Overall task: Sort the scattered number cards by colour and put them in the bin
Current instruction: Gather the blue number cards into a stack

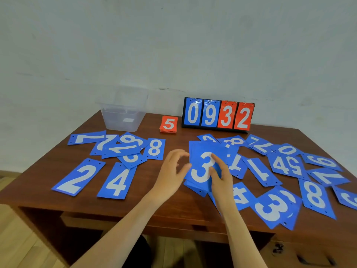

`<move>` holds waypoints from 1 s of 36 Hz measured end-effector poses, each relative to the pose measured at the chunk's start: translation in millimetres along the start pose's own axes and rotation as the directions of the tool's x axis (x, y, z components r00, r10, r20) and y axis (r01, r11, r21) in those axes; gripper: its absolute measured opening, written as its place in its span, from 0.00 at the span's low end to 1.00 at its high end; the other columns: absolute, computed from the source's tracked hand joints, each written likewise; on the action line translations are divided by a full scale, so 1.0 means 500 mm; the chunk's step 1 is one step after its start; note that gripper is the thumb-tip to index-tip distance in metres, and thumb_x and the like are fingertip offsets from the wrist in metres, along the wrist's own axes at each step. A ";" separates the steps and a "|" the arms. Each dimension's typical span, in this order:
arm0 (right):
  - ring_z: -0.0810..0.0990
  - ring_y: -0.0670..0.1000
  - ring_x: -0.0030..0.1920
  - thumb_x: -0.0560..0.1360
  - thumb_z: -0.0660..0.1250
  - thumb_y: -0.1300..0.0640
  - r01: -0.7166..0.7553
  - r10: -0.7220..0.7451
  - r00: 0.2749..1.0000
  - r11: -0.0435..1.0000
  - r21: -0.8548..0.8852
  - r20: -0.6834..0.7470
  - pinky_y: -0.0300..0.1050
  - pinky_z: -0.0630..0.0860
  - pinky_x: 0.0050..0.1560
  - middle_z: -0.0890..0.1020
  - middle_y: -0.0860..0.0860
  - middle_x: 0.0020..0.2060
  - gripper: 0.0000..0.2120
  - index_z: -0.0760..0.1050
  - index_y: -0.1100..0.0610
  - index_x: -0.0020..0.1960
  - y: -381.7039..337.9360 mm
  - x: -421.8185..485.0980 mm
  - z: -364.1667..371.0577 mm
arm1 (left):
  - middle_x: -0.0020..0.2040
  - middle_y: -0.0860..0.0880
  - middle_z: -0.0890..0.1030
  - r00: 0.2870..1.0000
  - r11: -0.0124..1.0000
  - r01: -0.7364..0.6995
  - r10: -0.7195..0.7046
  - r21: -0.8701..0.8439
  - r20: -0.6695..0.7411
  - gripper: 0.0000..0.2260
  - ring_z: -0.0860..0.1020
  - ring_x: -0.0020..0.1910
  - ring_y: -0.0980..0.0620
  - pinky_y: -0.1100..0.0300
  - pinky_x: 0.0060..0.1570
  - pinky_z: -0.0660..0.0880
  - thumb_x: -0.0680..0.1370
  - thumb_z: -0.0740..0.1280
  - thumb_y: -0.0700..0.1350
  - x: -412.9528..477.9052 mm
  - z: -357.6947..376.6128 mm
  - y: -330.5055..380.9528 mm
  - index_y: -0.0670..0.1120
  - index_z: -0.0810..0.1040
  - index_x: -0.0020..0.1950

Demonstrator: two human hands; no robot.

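A stack of blue number cards [201, 149] with a white 3 on top sits tilted at the middle of the wooden table [173, 206]. My right hand [221, 176] grips the stack from its right side, fingers over the 3. My left hand [172, 171] is beside the stack's left edge, fingers loosely curled and thumb tip touching that edge. Several loose blue cards lie to the left, among them a 2 [79, 176], a 4 [117, 180] and an 8 [155, 148]. More blue cards overlap on the right [270, 207]. The clear plastic bin [123, 120] stands at the back left.
A small stack of red cards [168, 124] topped by a 5 lies right of the bin. A flip scoreboard [218, 115] reading 0932 stands at the back against the wall. Some right-hand cards hang over the table's front edge [286, 223].
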State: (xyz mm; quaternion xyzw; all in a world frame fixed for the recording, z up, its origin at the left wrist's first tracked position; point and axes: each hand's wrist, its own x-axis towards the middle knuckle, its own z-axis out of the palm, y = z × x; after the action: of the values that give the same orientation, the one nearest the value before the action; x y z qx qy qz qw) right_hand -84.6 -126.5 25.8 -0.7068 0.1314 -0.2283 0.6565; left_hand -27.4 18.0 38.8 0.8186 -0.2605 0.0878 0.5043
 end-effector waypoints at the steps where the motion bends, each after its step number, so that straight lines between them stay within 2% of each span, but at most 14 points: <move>1: 0.74 0.28 0.46 0.81 0.57 0.62 -0.020 0.020 1.000 1.000 0.003 -0.006 0.26 0.74 0.38 0.72 0.37 0.55 0.17 0.71 0.46 0.65 0.001 0.003 0.001 | 0.57 0.61 0.69 0.998 0.998 0.058 -0.058 -0.008 -0.028 0.10 0.71 0.56 0.63 0.73 0.50 0.69 0.79 0.64 0.45 0.008 -0.005 -0.006 0.51 0.72 0.61; 4: 0.77 0.34 0.47 0.81 0.56 0.62 -0.052 0.052 0.998 0.998 -0.018 -0.038 0.35 0.77 0.41 0.74 0.39 0.56 0.18 0.72 0.44 0.64 0.009 0.009 0.006 | 0.62 0.54 0.71 0.980 0.977 0.198 -0.194 0.083 -0.046 0.12 0.71 0.62 0.57 0.67 0.57 0.68 0.80 0.62 0.46 0.047 -0.021 -0.051 0.49 0.72 0.64; 6: 0.77 0.42 0.50 0.81 0.55 0.63 -0.067 0.066 0.997 0.998 -0.023 -0.048 0.36 0.74 0.44 0.74 0.44 0.59 0.19 0.72 0.43 0.63 0.020 0.018 0.009 | 0.68 0.49 0.67 0.953 0.930 0.287 -0.302 0.231 0.032 0.18 0.67 0.67 0.52 0.60 0.63 0.67 0.79 0.64 0.46 0.077 -0.031 -0.094 0.47 0.68 0.68; 8: 0.75 0.45 0.43 0.81 0.54 0.63 -0.078 0.076 0.996 0.997 -0.025 -0.050 0.34 0.71 0.38 0.76 0.47 0.59 0.20 0.72 0.42 0.62 0.029 0.028 0.012 | 0.72 0.46 0.62 0.902 0.854 0.350 -0.418 0.385 0.107 0.24 0.63 0.71 0.48 0.54 0.67 0.64 0.78 0.64 0.49 0.108 -0.037 -0.134 0.44 0.64 0.72; 11: 0.74 0.49 0.37 0.81 0.53 0.64 -0.099 0.098 0.993 0.995 -0.013 -0.059 0.34 0.70 0.28 0.77 0.46 0.56 0.21 0.72 0.43 0.63 0.035 0.046 0.017 | 0.75 0.43 0.59 0.870 0.775 0.338 -0.474 0.533 0.137 0.30 0.58 0.73 0.44 0.50 0.69 0.63 0.78 0.64 0.53 0.150 -0.037 -0.179 0.41 0.59 0.75; 15: 0.73 0.55 0.37 0.81 0.53 0.65 -0.145 0.146 0.987 0.989 0.024 -0.060 0.42 0.71 0.30 0.80 0.35 0.41 0.22 0.69 0.43 0.67 0.037 0.069 0.028 | 0.76 0.41 0.56 0.845 0.668 0.297 -0.516 0.682 0.137 0.33 0.55 0.75 0.42 0.48 0.72 0.58 0.78 0.60 0.59 0.195 -0.029 -0.212 0.39 0.58 0.75; 18: 0.73 0.57 0.39 0.81 0.53 0.64 -0.168 0.170 0.984 0.985 0.029 -0.051 0.42 0.69 0.31 0.81 0.37 0.41 0.23 0.70 0.41 0.67 0.049 0.083 0.035 | 0.77 0.39 0.53 0.805 0.587 0.246 -0.567 0.771 0.175 0.32 0.50 0.76 0.41 0.49 0.74 0.50 0.80 0.54 0.60 0.216 -0.023 -0.225 0.39 0.58 0.75; 20: 0.73 0.55 0.37 0.80 0.53 0.64 -0.182 0.183 0.982 0.983 0.037 -0.044 0.42 0.69 0.30 0.82 0.39 0.41 0.23 0.70 0.40 0.65 0.053 0.089 0.036 | 0.75 0.40 0.59 0.808 0.619 0.213 -0.546 0.756 0.220 0.25 0.55 0.75 0.41 0.49 0.73 0.51 0.82 0.54 0.55 0.222 -0.019 -0.220 0.40 0.63 0.73; 22: 0.72 0.51 0.33 0.80 0.52 0.65 -0.181 0.182 0.982 0.983 0.028 -0.044 0.39 0.68 0.28 0.81 0.37 0.37 0.23 0.70 0.41 0.65 0.054 0.094 0.036 | 0.68 0.44 0.69 0.820 0.724 0.193 -0.490 0.662 0.297 0.15 0.65 0.69 0.44 0.51 0.69 0.59 0.81 0.56 0.45 0.219 -0.014 -0.212 0.42 0.69 0.66; 24: 0.72 0.50 0.33 0.80 0.53 0.65 -0.186 0.187 0.981 0.982 0.031 -0.047 0.40 0.69 0.29 0.81 0.37 0.34 0.23 0.70 0.41 0.64 0.053 0.099 0.037 | 0.66 0.47 0.70 0.795 0.817 0.229 -0.470 0.529 0.383 0.14 0.73 0.59 0.46 0.59 0.50 0.71 0.79 0.56 0.35 0.209 -0.013 -0.203 0.46 0.70 0.63; 26: 0.75 0.52 0.37 0.80 0.53 0.65 -0.193 0.195 0.980 0.980 0.044 -0.045 0.44 0.71 0.33 0.81 0.37 0.35 0.22 0.70 0.41 0.62 0.054 0.103 0.039 | 0.67 0.50 0.70 0.797 0.874 0.216 -0.415 0.434 0.439 0.19 0.76 0.49 0.52 0.63 0.36 0.69 0.76 0.55 0.29 0.199 -0.016 -0.200 0.49 0.71 0.58; 29: 0.78 0.52 0.39 0.80 0.53 0.65 -0.195 0.197 0.980 0.979 0.056 -0.038 0.50 0.74 0.38 0.82 0.37 0.37 0.21 0.71 0.39 0.59 0.053 0.105 0.041 | 0.64 0.50 0.70 0.841 0.902 0.128 -0.319 0.412 0.437 0.23 0.73 0.60 0.52 0.56 0.51 0.75 0.72 0.56 0.25 0.187 -0.014 -0.197 0.49 0.72 0.58; 31: 0.80 0.49 0.38 0.81 0.54 0.65 -0.191 0.193 0.981 0.980 0.063 -0.030 0.50 0.75 0.39 0.82 0.37 0.39 0.22 0.70 0.38 0.59 0.051 0.104 0.040 | 0.61 0.49 0.68 0.872 0.861 0.089 -0.310 0.501 0.379 0.25 0.71 0.59 0.50 0.55 0.50 0.75 0.73 0.57 0.27 0.179 -0.007 -0.198 0.50 0.70 0.64; 36: 0.82 0.44 0.41 0.81 0.54 0.64 -0.178 0.182 0.983 0.980 0.092 -0.032 0.47 0.78 0.40 0.79 0.33 0.46 0.22 0.70 0.38 0.63 0.048 0.093 0.029 | 0.69 0.44 0.64 0.860 0.737 0.078 -0.391 0.671 0.329 0.19 0.62 0.68 0.45 0.51 0.66 0.63 0.83 0.51 0.53 0.155 0.010 -0.189 0.49 0.66 0.72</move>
State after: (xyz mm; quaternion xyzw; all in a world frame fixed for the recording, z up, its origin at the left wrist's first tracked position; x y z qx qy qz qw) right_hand -34.7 -139.1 8.4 -0.6575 0.1978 -0.1877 0.7023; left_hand 86.5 20.8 -5.6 0.9639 -0.2157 -0.0871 0.1297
